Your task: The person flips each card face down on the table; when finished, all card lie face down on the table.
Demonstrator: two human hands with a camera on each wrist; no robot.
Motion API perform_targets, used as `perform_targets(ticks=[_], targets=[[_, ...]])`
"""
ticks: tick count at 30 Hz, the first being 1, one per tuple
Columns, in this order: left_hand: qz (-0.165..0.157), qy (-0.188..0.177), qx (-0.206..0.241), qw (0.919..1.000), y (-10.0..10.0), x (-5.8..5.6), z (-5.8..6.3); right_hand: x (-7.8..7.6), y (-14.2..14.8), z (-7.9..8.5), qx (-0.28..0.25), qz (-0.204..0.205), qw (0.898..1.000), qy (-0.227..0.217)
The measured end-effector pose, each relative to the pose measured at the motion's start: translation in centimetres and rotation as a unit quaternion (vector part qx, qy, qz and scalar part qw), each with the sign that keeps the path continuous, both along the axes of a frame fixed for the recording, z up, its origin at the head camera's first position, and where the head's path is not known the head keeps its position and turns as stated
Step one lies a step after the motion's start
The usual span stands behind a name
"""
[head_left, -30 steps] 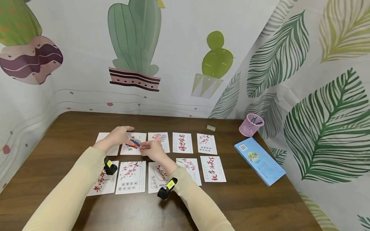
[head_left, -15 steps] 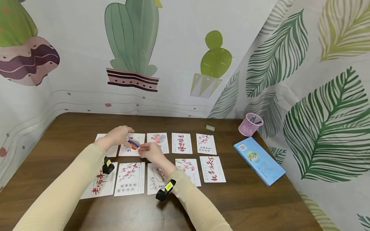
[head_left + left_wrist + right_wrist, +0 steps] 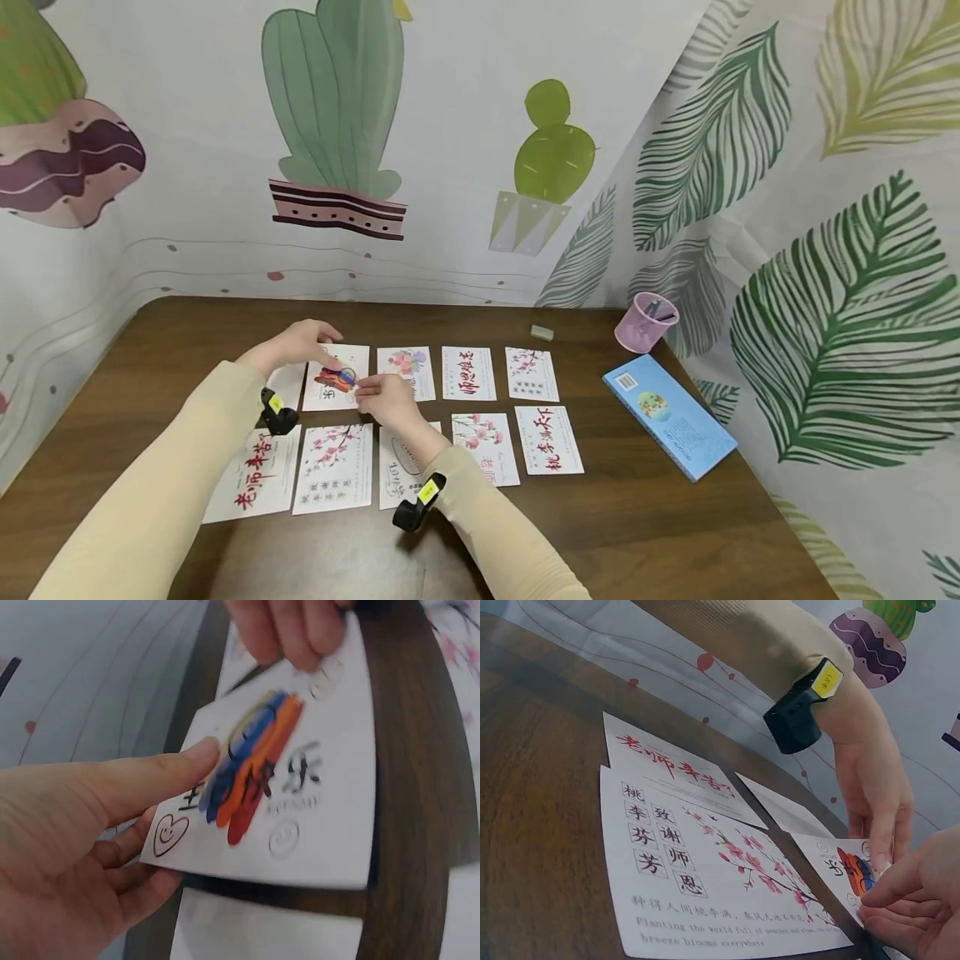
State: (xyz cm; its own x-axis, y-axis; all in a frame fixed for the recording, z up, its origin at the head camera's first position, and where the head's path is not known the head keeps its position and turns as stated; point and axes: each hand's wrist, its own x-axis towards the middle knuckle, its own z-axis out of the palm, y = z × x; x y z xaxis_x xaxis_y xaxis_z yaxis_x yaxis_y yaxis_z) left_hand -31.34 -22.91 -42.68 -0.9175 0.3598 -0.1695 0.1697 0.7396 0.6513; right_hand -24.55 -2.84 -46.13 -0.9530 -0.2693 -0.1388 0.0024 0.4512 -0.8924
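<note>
Open tabletop separates cards from blue book; behind the book, a pink cup obstructs.

"What's hidden in the head view?"

"The right forearm covers part of a lettered card; the left hand, part of a white card."

"And cropped or blurred?"

"The left wrist view's top edge crops the right hand; fine print on the striped card is blurred."
</note>
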Motion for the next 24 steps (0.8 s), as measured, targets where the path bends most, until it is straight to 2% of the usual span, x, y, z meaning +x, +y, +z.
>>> perform_targets(ticks=[3,5,10,13,15,17,24], targets=[[0.044,-0.049,0.043,0.9969,-0.2,0.2,-0.1,0.2,-0.1,0.0,-0.005,-0.004,1.000,-0.004],[0.073,-0.083,0.074,0.9910,-0.3,0.4,-0.2,0.2,-0.2,0.0,-0.007,-0.006,1.000,-0.005],[0.131,-0.156,0.152,0.9671,-0.8,0.9,-0.5,0.3,-0.1,0.1,-0.011,-0.012,1.000,-0.002],[0.152,-0.184,0.171,0.9558,-1.1,1.4,-0.5,0.4,0.0,0.1,-0.016,-0.016,1.000,-0.005],[0.158,-0.194,0.180,0.9515,-1.2,1.7,-0.6,0.4,0.0,0.1,-0.017,-0.019,1.000,-0.006],[0.155,-0.197,0.184,0.9506,-1.2,2.0,-0.7,0.5,0.0,0.1,-0.017,-0.021,1.000,-0.006],[0.128,-0.193,0.227,0.9459,-0.8,3.0,-1.2,0.6,0.0,0.0,-0.026,-0.023,0.999,-0.009]])
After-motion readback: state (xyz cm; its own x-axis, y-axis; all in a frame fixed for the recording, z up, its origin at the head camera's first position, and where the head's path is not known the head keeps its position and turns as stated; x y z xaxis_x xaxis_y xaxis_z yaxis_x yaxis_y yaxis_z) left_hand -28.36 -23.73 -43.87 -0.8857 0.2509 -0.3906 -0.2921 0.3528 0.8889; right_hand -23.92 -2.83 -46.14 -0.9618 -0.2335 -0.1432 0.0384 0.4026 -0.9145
